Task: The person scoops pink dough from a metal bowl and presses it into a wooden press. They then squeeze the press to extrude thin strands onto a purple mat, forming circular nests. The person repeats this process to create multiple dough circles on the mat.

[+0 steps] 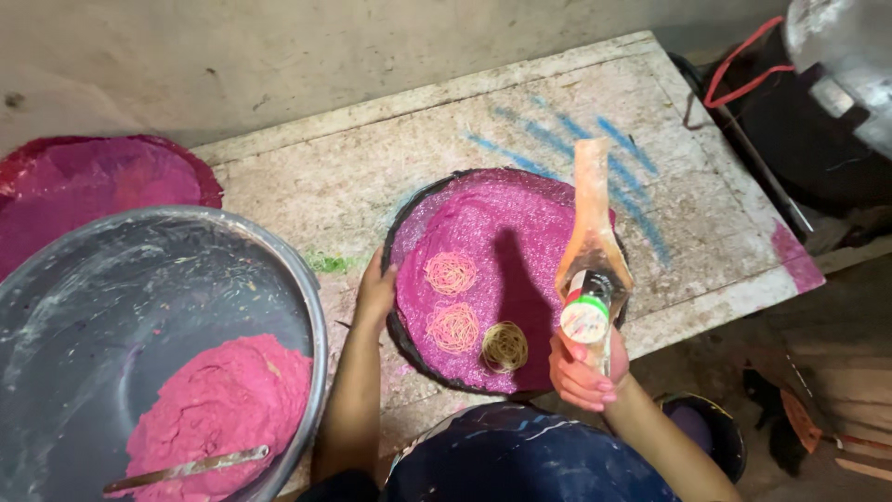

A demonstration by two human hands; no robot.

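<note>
Pink-coated round tray (pixel 520 223) worked on a worn board (pixel 372 177)

The left hand (pixel 375 296) lies with fingers together on the tray's rim at nine o'clock; the right hand (pixel 583 372), at five o'clock, is clamped on a clear plastic bottle (pixel 592 251) tilted over the tray; three wiry coils (pixel 455 325) sit in the pink paste; a grey basin (pixel 111 297) of pink paste stands at eight o'clock.
</note>
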